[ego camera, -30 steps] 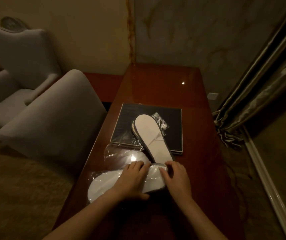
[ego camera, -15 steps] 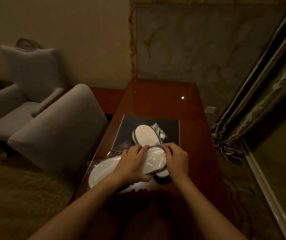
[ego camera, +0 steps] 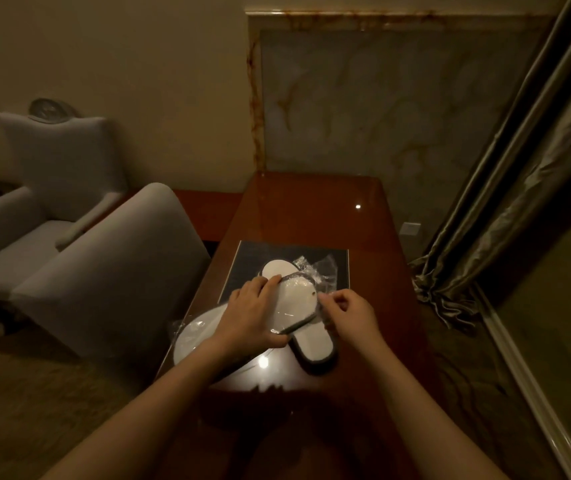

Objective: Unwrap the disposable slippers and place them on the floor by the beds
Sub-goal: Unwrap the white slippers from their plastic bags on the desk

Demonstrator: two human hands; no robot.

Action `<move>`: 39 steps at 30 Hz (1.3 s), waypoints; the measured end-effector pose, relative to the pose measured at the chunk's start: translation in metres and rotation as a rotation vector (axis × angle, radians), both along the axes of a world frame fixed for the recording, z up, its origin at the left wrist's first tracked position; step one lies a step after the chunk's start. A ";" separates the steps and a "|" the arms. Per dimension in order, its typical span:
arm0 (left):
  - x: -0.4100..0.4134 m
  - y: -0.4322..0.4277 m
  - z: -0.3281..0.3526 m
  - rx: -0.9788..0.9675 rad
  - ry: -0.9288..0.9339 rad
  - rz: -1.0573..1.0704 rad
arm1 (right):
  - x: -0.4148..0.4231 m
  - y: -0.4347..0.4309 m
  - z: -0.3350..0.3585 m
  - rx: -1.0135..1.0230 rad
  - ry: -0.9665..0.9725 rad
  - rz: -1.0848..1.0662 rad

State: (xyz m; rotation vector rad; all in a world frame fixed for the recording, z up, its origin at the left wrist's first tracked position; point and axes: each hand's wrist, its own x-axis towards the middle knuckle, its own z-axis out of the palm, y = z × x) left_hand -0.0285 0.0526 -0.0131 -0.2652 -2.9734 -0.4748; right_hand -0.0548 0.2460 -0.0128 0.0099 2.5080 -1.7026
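Centre frame, over the table (ego camera: 311,209): left hand (ego camera: 252,315) grips the wrapped slipper (ego camera: 292,304), right hand (ego camera: 355,315) pinches its plastic wrap (ego camera: 319,284).

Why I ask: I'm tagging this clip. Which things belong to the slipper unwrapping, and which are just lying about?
Job: wrapped slippers, gripped by the left hand and pinched at the wrap by the right hand; unwrapped slipper underneath; loose wrapper behind.
Lying about: dark mat, table, grey chair, curtain.
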 end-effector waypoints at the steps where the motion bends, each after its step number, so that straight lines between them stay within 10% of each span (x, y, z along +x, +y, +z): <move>1: 0.000 0.001 0.001 0.012 -0.003 0.002 | 0.000 0.000 -0.001 0.000 0.028 -0.028; 10: 0.003 0.004 0.012 0.063 -0.052 -0.009 | -0.005 0.008 -0.009 -0.186 -0.147 -0.151; 18: 0.005 -0.003 0.009 0.053 -0.046 0.039 | 0.017 -0.004 0.016 0.221 0.514 -0.102; 27: 0.006 -0.010 0.011 0.113 -0.081 0.041 | 0.013 0.004 0.009 0.132 0.177 0.343; 39: 0.002 -0.016 0.008 -0.009 -0.018 -0.026 | -0.007 0.007 0.025 -0.070 -0.010 0.312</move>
